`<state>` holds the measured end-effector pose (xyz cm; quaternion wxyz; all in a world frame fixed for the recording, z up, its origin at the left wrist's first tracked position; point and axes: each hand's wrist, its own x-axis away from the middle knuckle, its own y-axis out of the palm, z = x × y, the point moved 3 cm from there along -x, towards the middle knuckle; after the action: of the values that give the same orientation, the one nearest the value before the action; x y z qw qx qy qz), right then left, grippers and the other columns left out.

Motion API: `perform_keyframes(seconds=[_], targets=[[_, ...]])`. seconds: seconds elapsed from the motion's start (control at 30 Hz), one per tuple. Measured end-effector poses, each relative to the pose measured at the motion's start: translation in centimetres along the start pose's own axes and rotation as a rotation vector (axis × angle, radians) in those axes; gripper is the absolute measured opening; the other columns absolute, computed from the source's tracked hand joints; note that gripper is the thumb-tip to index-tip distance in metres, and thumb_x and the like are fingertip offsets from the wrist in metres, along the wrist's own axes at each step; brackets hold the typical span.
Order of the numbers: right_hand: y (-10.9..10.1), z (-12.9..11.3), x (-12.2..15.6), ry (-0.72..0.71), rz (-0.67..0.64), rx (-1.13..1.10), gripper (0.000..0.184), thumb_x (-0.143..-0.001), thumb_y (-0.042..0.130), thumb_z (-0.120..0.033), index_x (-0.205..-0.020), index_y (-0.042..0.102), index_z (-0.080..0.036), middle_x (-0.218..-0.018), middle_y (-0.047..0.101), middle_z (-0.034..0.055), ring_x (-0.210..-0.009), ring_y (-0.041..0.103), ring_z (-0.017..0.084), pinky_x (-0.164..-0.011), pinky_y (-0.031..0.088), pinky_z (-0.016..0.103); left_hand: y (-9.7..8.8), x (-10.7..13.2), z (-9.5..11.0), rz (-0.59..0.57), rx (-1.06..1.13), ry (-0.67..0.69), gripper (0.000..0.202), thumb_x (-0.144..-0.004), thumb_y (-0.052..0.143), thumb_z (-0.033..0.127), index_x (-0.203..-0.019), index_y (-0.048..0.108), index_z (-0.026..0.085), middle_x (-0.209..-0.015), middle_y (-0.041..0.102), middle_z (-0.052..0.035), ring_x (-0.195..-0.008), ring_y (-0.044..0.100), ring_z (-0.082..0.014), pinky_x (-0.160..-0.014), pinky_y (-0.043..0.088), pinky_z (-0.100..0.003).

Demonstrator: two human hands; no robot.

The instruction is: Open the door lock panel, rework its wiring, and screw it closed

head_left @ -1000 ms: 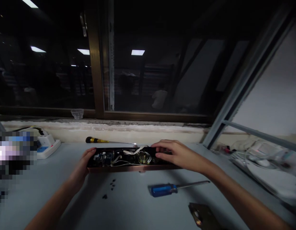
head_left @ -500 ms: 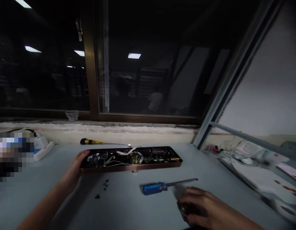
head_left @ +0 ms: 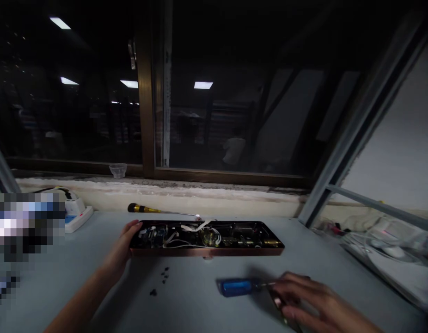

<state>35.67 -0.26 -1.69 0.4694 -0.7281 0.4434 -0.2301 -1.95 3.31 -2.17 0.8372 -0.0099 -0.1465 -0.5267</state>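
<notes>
My left hand (head_left: 122, 254) grips the left end of a long copper-coloured lock-like housing (head_left: 207, 252), which lies open side up with wires and a circuit board showing. My right hand (head_left: 309, 298) is at the lower right, fingers closed on the shaft of a blue-handled screwdriver (head_left: 236, 287), whose handle points left. The screwdriver's tip is hidden by the fingers. A dark brassy metal part (head_left: 278, 303) shows beneath the same fingers; whether they also grip it I cannot tell. Several small dark screws (head_left: 165, 275) lie in front of the housing.
A yellow-and-black screwdriver (head_left: 144, 209) lies behind the housing. On the sill stands a clear plastic cup (head_left: 118, 170). A white power strip (head_left: 78, 220) is at the left. Papers and cables (head_left: 383, 249) are beyond the grey metal frame (head_left: 316, 203) at the right.
My right hand has come onto the blue screwdriver's shaft, and the screwdriver has turned slightly. My left hand keeps its grip on the housing. The whole view has shifted.
</notes>
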Motion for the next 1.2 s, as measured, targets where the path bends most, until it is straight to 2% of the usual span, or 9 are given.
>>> perform_keyframes(seconds=[0.03, 0.13, 0.23, 0.33, 0.47, 0.63, 0.83, 1.0, 1.2], targets=[[-0.8, -0.6, -0.7, -0.002, 0.015, -0.046, 0.029, -0.083, 0.043, -0.045, -0.089, 0.063, -0.025, -0.096, 0.063, 0.0053, -0.090, 0.059, 0.020, -0.076, 0.048, 0.029, 0.0, 0.0, 0.0, -0.005, 0.000, -0.001, 0.033, -0.071, 0.057, 0.032, -0.103, 0.050, 0.024, -0.086, 0.059, -0.0001, -0.075, 0.057, -0.0151, -0.052, 0.043, -0.019], [-3.7, -3.1, -3.7, -0.056, 0.088, -0.082, 0.029, -0.084, 0.041, -0.045, -0.088, 0.059, -0.022, -0.090, 0.061, 0.0043, -0.083, 0.057, 0.017, -0.066, 0.046, 0.024, 0.0, 0.1, 0.1, -0.022, 0.006, 0.012, 0.036, -0.071, 0.057, 0.034, -0.105, 0.050, 0.023, -0.088, 0.059, -0.0009, -0.078, 0.058, -0.0162, -0.055, 0.044, -0.020], [-5.4, -6.0, -7.6, -0.223, 0.045, 0.032, 0.025, -0.087, 0.041, -0.038, -0.090, 0.056, -0.019, -0.088, 0.059, 0.0038, -0.082, 0.055, 0.015, -0.073, 0.042, 0.026, -0.1, 0.0, 0.1, -0.031, -0.001, 0.022, 0.040, -0.069, 0.058, 0.035, -0.106, 0.050, 0.022, -0.091, 0.060, -0.0023, -0.083, 0.058, -0.0184, -0.058, 0.045, -0.022], [-5.3, -8.1, -11.1, -0.350, -0.044, 0.210, 0.022, -0.087, 0.041, -0.031, -0.089, 0.057, -0.016, -0.086, 0.058, 0.0051, -0.079, 0.054, 0.016, -0.071, 0.040, 0.027, -0.2, -0.1, 0.0, -0.033, -0.019, 0.019, 0.043, -0.068, 0.060, 0.036, -0.107, 0.050, 0.023, -0.091, 0.061, -0.0023, -0.081, 0.059, -0.0191, -0.058, 0.045, -0.024], [-3.8, -9.1, -13.7, -0.393, -0.181, 0.393, 0.019, -0.085, 0.043, -0.025, -0.086, 0.059, -0.014, -0.086, 0.058, 0.0080, -0.081, 0.054, 0.019, -0.071, 0.040, 0.028, -0.3, -0.1, 0.1, -0.039, -0.012, 0.028, 0.042, -0.069, 0.058, 0.035, -0.108, 0.049, 0.022, -0.085, 0.062, -0.0015, -0.078, 0.059, -0.0190, -0.056, 0.044, -0.023], [-2.6, -9.2, -14.2, -0.378, -0.246, 0.414, 0.019, -0.084, 0.043, -0.023, -0.087, 0.060, -0.015, -0.087, 0.058, 0.0076, -0.084, 0.054, 0.019, -0.072, 0.040, 0.028, -0.4, -0.2, -0.1, -0.060, -0.027, 0.019, 0.046, -0.071, 0.056, 0.039, -0.112, 0.047, 0.023, -0.087, 0.062, -0.0018, -0.081, 0.059, -0.0196, -0.056, 0.042, -0.023], [-2.4, -9.0, -14.4, -0.367, -0.272, 0.333, 0.017, -0.082, 0.047, -0.025, -0.085, 0.061, -0.016, -0.086, 0.058, 0.0056, -0.081, 0.054, 0.018, -0.072, 0.040, 0.028, -0.3, 0.0, 0.0, -0.076, -0.036, 0.048, 0.043, -0.070, 0.056, 0.038, -0.109, 0.050, 0.022, -0.086, 0.062, -0.0006, -0.080, 0.058, -0.0179, -0.055, 0.040, -0.021], [-2.9, -6.6, -13.9, -0.297, -0.230, 0.114, 0.026, -0.082, 0.048, -0.032, -0.103, 0.058, -0.020, -0.097, 0.057, 0.0042, -0.089, 0.053, 0.017, -0.081, 0.039, 0.030, -0.4, -0.2, -0.1, -0.076, -0.027, 0.036, 0.043, -0.067, 0.058, 0.041, -0.105, 0.052, 0.023, -0.085, 0.062, 0.0003, -0.077, 0.058, -0.0176, -0.055, 0.040, -0.022], [-2.6, -4.0, -12.8, -0.238, -0.196, -0.002, 0.032, -0.080, 0.051, -0.035, -0.108, 0.055, -0.019, -0.106, 0.055, 0.0050, -0.093, 0.051, 0.017, -0.084, 0.039, 0.030, -0.2, 0.1, 0.2, -0.071, -0.035, 0.052, 0.038, -0.065, 0.058, 0.040, -0.099, 0.055, 0.022, -0.084, 0.062, 0.0000, -0.078, 0.057, -0.0182, -0.054, 0.040, -0.022]])
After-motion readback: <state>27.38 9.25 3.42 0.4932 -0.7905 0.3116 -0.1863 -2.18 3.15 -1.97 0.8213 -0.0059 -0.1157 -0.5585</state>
